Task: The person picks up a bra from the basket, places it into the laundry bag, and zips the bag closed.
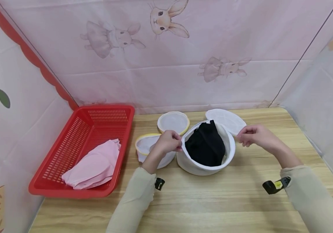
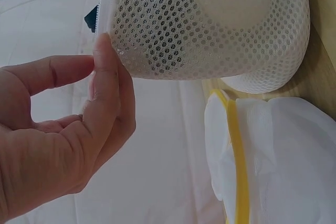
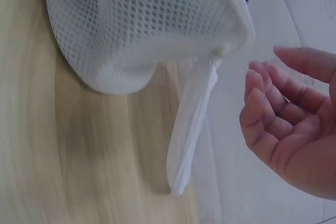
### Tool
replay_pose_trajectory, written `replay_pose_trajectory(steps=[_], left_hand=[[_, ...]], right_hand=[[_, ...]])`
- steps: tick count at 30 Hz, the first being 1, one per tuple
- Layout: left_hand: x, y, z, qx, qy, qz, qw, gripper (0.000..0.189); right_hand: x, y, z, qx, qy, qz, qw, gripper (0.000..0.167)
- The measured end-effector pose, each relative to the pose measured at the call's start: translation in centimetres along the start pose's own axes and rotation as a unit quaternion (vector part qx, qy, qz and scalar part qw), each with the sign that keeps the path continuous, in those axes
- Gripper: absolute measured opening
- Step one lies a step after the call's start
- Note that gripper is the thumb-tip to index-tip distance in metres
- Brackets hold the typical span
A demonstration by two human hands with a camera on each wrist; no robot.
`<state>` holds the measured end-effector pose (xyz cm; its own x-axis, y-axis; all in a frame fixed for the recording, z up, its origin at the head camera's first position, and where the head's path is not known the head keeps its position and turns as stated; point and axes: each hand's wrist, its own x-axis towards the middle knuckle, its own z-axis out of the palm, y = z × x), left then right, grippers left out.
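A round white mesh laundry bag (image 1: pixel 204 170) stands upright on the table, its zipped lid (image 1: pixel 226 120) folded back at the far right. Inside it lies a bunched black garment (image 1: pixel 205 144), with one end poking up above the rim. My left hand (image 1: pixel 167 143) pinches the bag's rim on its left side between thumb and fingertips, as the left wrist view (image 2: pixel 94 103) also shows. To the right of the bag, my right hand (image 1: pixel 255 137) hovers near the lid. Its fingers (image 3: pixel 262 114) are loosely curled and hold nothing, apart from the mesh.
A smaller white bag with yellow trim (image 1: pixel 161 161) stands left of the mesh bag, its yellow-edged round lid (image 1: pixel 173 121) laid back behind. Further left is a red plastic basket (image 1: pixel 112 184) holding folded pink cloth (image 1: pixel 93 168). A rabbit-print curtain (image 1: pixel 166 87) backs the wooden table (image 1: pixel 201 207).
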<state>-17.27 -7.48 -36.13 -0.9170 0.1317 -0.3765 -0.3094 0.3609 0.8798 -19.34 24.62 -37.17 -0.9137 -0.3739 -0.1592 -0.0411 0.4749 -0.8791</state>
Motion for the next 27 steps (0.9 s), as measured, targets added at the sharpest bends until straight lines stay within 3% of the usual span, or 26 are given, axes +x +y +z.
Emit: replay_pose_trajectory(steps=[7,15,20,27], left_hand=[[0.0,-0.1,0.0,0.003,-0.008,0.000,1.0000,0.009],[-0.1,-0.3,0.0,0.002,-0.022,0.009,0.9997,0.009],[-0.1,-0.4,-0.1,0.004,-0.030,0.017,0.9994,0.008],[-0.1,-0.6,-0.2,0.006,-0.037,0.018,0.9991,0.009]], right_hand=[[1.1,2.6,-1.6,0.063,0.044,0.059,0.9953,0.024],[1.3,5.8,-1.9,0.085,0.094,0.123,0.9844,0.028],[1.7,7.1,-1.6,0.108,0.100,0.154,0.9772,0.033],[2.2,8.2,-0.7,0.195,0.091,0.167,0.9621,0.027]])
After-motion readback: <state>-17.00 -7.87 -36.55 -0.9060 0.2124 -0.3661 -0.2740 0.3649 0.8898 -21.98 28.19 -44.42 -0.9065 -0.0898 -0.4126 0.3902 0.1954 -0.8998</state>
